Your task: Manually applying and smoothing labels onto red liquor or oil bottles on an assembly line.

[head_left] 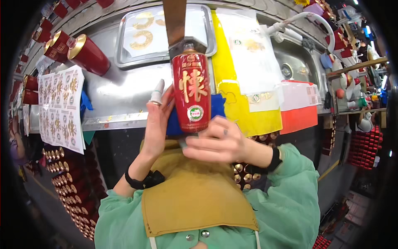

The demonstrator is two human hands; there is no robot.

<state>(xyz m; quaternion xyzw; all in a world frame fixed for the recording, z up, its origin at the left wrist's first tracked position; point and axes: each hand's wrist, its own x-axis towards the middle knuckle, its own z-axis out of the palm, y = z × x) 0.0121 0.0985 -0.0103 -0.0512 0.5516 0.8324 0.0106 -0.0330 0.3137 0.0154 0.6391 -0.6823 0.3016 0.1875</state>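
A red bottle (191,93) with gold characters and a small round sticker stands upright in front of me, its top under a brown bar (174,20) that comes down from above. My left hand (156,124) is flat against the bottle's left side, with a white cot on one fingertip. My right hand (217,140) cups the bottle's lower right side and base. A blue cloth (217,106) lies behind the bottle. Both wrists wear black bands, above green sleeves and a mustard apron (195,195).
A metal tray (124,50) with gold rings sits on the steel bench behind. Red bottles (85,52) lie at the left near label sheets (60,108). Yellow sheet (238,103), orange box (298,112) and sink (298,62) are at right. Gold-capped bottles (70,195) fill crates below.
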